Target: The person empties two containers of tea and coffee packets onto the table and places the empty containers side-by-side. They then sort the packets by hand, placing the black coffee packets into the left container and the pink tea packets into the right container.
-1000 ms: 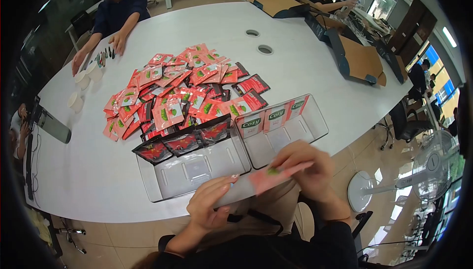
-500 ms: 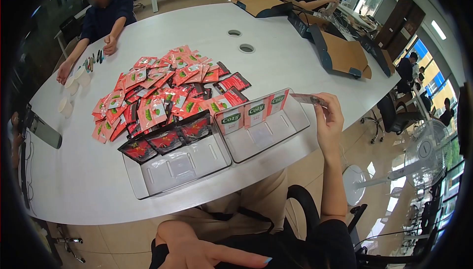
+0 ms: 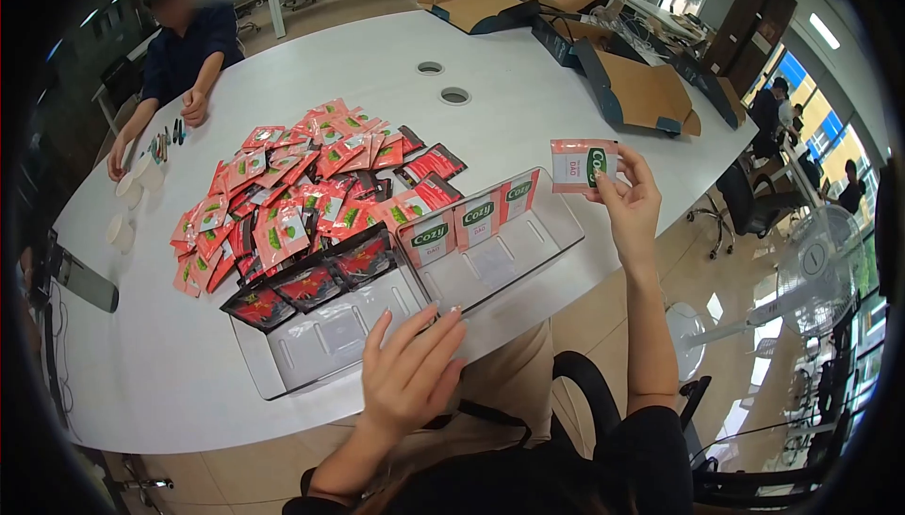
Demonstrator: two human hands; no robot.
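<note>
Pinched in my right hand (image 3: 630, 206) is a pink and white Cozy tea sachet (image 3: 572, 165), raised just off the far right corner of the right clear tray (image 3: 528, 256). Several pink Cozy sachets (image 3: 477, 222) stand in a row along that tray's back wall. My left hand (image 3: 411, 371) hovers over the near edge of the trays with fingers spread and nothing in it. Beside it, the left clear tray (image 3: 325, 350) has dark red and black sachets (image 3: 307, 287) lined along its back. Behind both trays spreads a heap of mixed pink and black sachets (image 3: 283, 223).
Opened cardboard boxes (image 3: 636, 91) lie at the far right of the white table (image 3: 358, 62). Paper cups (image 3: 120, 233), pens (image 3: 168, 138) and a grey-green bottle (image 3: 83, 274) are on the left. A person (image 3: 189, 53) sits across; a fan (image 3: 801, 270) stands at right.
My right hand has turned the sachet so its printed front shows. My left hand has risen from my lap to the trays' near edge, its fingers spreading. The view has shifted slightly.
</note>
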